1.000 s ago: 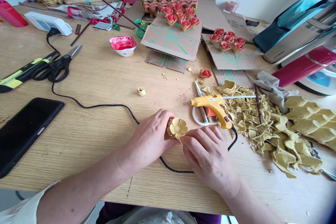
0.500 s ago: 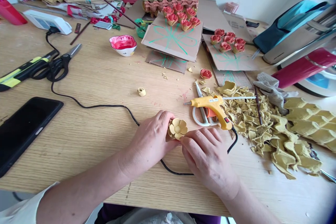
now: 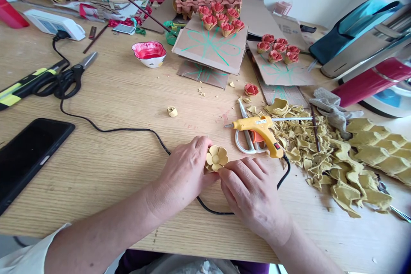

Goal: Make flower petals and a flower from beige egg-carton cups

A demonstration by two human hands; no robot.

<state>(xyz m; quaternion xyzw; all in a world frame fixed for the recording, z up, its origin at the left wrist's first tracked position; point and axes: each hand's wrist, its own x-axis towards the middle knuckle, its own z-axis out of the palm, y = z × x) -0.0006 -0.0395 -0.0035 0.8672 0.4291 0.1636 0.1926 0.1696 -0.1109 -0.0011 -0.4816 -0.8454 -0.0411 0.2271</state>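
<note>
A pale yellow egg-carton flower (image 3: 216,158) with rounded petals faces up between my hands. My left hand (image 3: 189,167) is closed around its left side, thumb below and fingers behind. On the lower right edge, my right hand (image 3: 252,195) pinches a petal with thumb and forefinger; the fingertips are partly hidden. Just beyond my right hand lies a yellow hot glue gun (image 3: 260,126), resting over white-handled scissors (image 3: 245,141). A small rolled yellow piece (image 3: 172,111) sits on the table past my left hand.
Carton scraps (image 3: 308,150) heap at the right. Red flowers stand on cardboard sheets (image 3: 210,49) at the back, near a bowl of red paint (image 3: 149,53). Black scissors (image 3: 72,79) and a phone (image 3: 35,154) lie left. A black cord (image 3: 128,129) crosses the table beneath my hands.
Both hands keep their hold on the flower, with hardly any movement. The whole view has shifted very slightly.
</note>
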